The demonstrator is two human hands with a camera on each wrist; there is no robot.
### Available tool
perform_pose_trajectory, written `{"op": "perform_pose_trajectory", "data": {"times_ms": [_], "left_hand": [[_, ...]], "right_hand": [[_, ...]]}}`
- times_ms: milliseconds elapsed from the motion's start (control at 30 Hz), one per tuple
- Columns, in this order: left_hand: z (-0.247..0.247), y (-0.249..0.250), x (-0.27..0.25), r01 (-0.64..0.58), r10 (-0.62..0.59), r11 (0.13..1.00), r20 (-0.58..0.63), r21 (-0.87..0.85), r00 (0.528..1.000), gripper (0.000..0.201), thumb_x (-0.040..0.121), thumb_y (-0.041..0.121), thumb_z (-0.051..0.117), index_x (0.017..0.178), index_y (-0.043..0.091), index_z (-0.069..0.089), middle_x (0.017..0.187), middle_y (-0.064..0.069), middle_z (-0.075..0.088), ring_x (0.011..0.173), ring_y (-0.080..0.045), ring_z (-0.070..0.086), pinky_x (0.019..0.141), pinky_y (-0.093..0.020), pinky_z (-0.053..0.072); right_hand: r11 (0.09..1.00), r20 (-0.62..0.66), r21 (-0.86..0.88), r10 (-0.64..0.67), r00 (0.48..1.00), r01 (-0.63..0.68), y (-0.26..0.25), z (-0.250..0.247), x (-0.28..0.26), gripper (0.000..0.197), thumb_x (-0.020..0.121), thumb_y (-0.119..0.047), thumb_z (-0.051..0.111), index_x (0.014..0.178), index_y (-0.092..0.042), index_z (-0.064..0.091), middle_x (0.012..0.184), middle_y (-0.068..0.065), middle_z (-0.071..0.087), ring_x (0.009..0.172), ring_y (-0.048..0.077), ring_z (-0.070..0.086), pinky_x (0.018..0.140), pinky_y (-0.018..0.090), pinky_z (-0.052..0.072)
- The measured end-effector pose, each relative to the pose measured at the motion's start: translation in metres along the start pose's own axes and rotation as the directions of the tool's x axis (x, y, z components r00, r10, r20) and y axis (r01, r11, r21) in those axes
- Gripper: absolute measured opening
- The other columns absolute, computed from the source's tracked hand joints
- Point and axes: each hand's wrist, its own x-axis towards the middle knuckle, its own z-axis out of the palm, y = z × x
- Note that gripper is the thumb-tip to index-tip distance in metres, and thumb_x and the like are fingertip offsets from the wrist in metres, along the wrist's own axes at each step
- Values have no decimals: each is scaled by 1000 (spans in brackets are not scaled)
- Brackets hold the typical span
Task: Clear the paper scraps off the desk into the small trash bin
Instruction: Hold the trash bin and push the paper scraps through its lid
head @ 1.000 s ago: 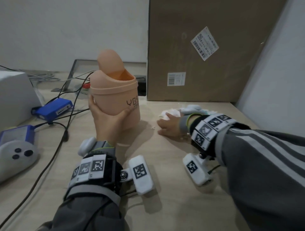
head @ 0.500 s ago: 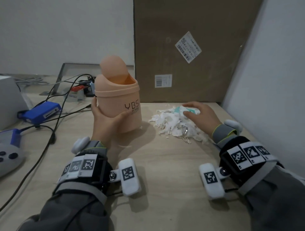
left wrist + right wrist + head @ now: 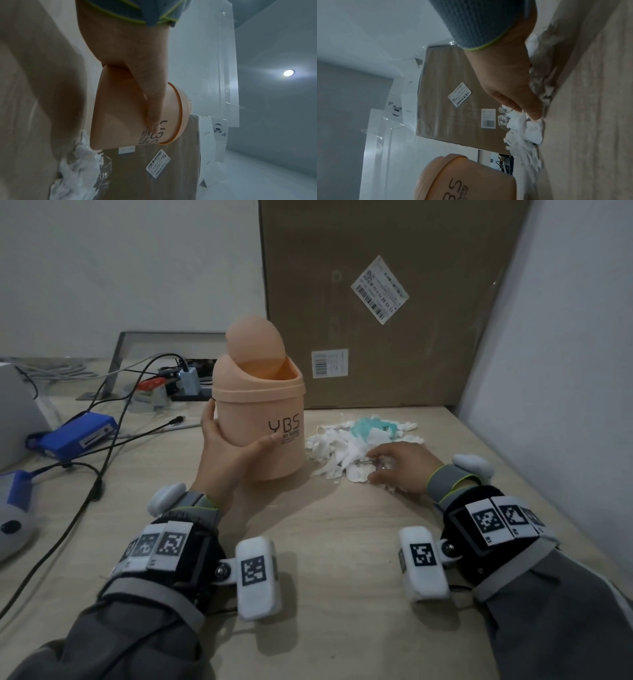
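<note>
Paper scraps (image 3: pixel 346 450) heaped on the desk (image 3: pixel 335 542), far right, just right of the small trash bin (image 3: pixel 263 419), swing lid tipped open. Left hand (image 3: pixel 226 450) wrapped round the bin's near wall; right hand (image 3: pixel 400 467) spread flat on the heap's near edge, fingers relaxed, grasping nothing. Risk: a hasty sweep scattering light bits past the bin, or nudging it over

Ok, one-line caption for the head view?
Left hand grips the peach bin while right hand rests on the paper scraps.
</note>
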Motion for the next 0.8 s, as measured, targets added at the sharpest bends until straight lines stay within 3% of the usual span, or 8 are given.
{"op": "perform_pose_trajectory", "data": {"times_ms": [100,200,267,367,500,633,800], "left_hand": [[4,2,-4,0,0,1000,18,14,1000,130,43,46,88,149,36,13,133,8,50,114,-5,54,84,-29,50],[6,2,-6,5,-5,1000,22,13,1000,129,46,41,89,149,35,13,134,7,49,112,-3,53,80,-25,49],[8,3,-7,5,-6,1000,25,15,1000,129,48,38,92,150,34,13,134,6,48,112,-3,53,79,-24,48],[10,4,-8,1,-2,1000,23,17,1000,123,53,32,89,150,34,14,133,6,47,110,-1,51,78,-23,48],[13,4,-9,-2,1,1000,41,31,999,121,53,32,86,149,35,14,133,7,48,113,-4,52,83,-29,49],[14,3,-10,-5,2,999,57,52,998,122,53,32,88,150,35,13,135,7,47,115,-7,53,87,-33,50],[15,4,-12,-7,-1,996,84,90,996,130,47,37,94,149,38,13,135,8,46,115,-5,51,89,-35,49]], "right_hand": [[1000,-23,18,8,1000,-7,3,2,-3,47,77,-37,73,120,-24,60,129,1,59,118,21,52,96,29,40],[996,-82,87,24,996,-17,0,-1,-10,53,77,-45,70,125,-26,57,133,0,55,121,20,50,97,31,41],[1000,-111,22,18,994,-15,1,-5,-15,59,76,-51,68,128,-30,52,138,-1,50,126,22,45,102,36,39],[994,-37,-91,51,998,-54,4,-8,-19,69,73,-53,69,134,-31,47,142,1,45,129,25,42,105,40,38],[988,14,-114,104,994,-102,4,-7,-23,53,78,-42,69,127,-25,55,137,5,50,122,24,49,97,29,40],[994,-80,-33,102,992,-105,-2,-11,-22,20,84,-19,64,103,-19,70,112,8,68,99,24,63,81,24,45],[996,-258,45,85,962,-76,1,-9,-20,22,84,-9,58,100,-11,72,109,10,69,105,26,60,87,25,43]]}}
